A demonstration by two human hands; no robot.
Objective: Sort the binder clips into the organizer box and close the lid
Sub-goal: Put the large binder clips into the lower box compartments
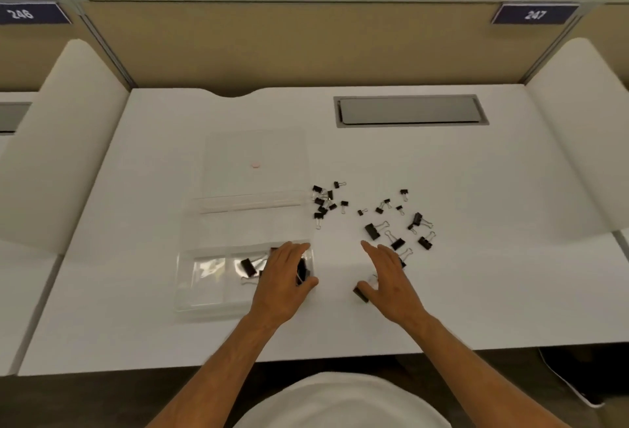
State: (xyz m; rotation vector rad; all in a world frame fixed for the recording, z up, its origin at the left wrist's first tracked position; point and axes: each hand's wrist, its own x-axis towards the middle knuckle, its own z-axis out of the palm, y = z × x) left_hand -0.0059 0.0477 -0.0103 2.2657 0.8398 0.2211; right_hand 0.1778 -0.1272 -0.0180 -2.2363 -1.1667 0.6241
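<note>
A clear plastic organizer box [204,301] lies on the white desk with its transparent lid [255,155] folded open behind it. One large black binder clip [248,267] rests in a front compartment. My left hand [284,277] hovers over the box's right compartments, holding a black clip [302,271] under its fingers. My right hand [388,277] lies flat beside the box, thumb touching a large clip [360,294]. Several small clips [323,201] sit heaped by the lid's right edge. Several medium and large clips [396,243] lie scattered to the right.
The white desk [136,325] has a grey cable hatch [410,111] at the back right. Tan partition panels with number plates 246 and 247 stand behind. White curved dividers rise at both sides.
</note>
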